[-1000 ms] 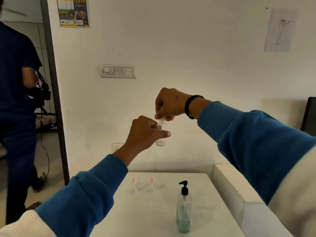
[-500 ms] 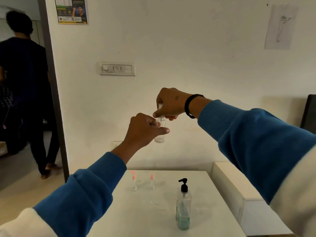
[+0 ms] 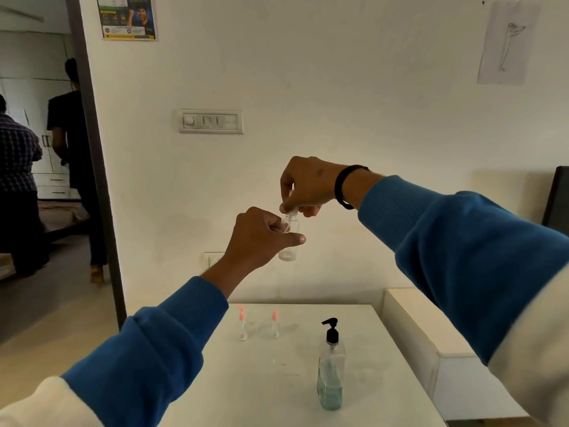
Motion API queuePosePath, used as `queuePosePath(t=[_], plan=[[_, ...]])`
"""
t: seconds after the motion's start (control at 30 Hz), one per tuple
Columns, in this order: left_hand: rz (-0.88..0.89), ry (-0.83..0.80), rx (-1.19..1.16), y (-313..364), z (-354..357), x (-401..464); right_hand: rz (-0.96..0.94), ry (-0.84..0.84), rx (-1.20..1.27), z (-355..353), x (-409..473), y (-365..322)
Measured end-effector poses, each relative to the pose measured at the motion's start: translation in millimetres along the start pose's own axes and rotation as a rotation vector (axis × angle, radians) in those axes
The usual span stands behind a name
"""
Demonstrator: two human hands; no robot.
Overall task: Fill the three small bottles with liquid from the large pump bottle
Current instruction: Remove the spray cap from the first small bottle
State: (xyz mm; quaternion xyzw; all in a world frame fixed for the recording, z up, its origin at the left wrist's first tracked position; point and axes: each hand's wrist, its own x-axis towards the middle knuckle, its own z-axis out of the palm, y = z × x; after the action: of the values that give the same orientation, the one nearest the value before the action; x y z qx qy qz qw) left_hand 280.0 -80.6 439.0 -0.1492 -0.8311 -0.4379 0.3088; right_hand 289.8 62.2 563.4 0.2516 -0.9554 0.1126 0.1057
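Item 1: my left hand [image 3: 258,238], fingers curled round a small clear bottle [image 3: 289,241], thumb laid across its front; the bottle is upright, held in the air well above the table.

Item 2: my right hand [image 3: 308,186], just above the left, fingertips pinched on the bottle's clear cap [image 3: 291,212] at the neck. I cannot tell whether the cap is seated or lifted free, as my fingers cover the join. A black wristband [image 3: 343,186] sits on that wrist; both arms wear blue sleeves with cream upper parts.

Item 3: white table [image 3: 246,380], below my hands. At its far side stand two small bottles with pink tops, one to the left [image 3: 242,326], one just beside it to the right [image 3: 275,325], both upright. Nearer me and to the right stands the large pump bottle [image 3: 331,371], black pump head, green liquid filling its lower part.

Item 4: a low white ledge [image 3: 415,328] borders the table on the right.

Item 5: white wall behind, bearing a switch panel [image 3: 211,121], a poster [image 3: 127,16] and a pencil sketch [image 3: 506,44].

Item 6: doorway at left, with two people [image 3: 70,134] standing beyond it.
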Motion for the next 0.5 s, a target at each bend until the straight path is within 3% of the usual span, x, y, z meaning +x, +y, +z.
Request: queuePosePath(t=[0.2,0.5], plan=[[-0.005,-0.027,0.002,-7.4,-0.5,-1.1,-0.053,-0.008,0.028,-12.8,-1.4,2.7],[0.014,-0.010,0.054,-6.6,-4.5,-0.8,-0.133,0.108,0.082,-40.2,-9.6,12.7]])
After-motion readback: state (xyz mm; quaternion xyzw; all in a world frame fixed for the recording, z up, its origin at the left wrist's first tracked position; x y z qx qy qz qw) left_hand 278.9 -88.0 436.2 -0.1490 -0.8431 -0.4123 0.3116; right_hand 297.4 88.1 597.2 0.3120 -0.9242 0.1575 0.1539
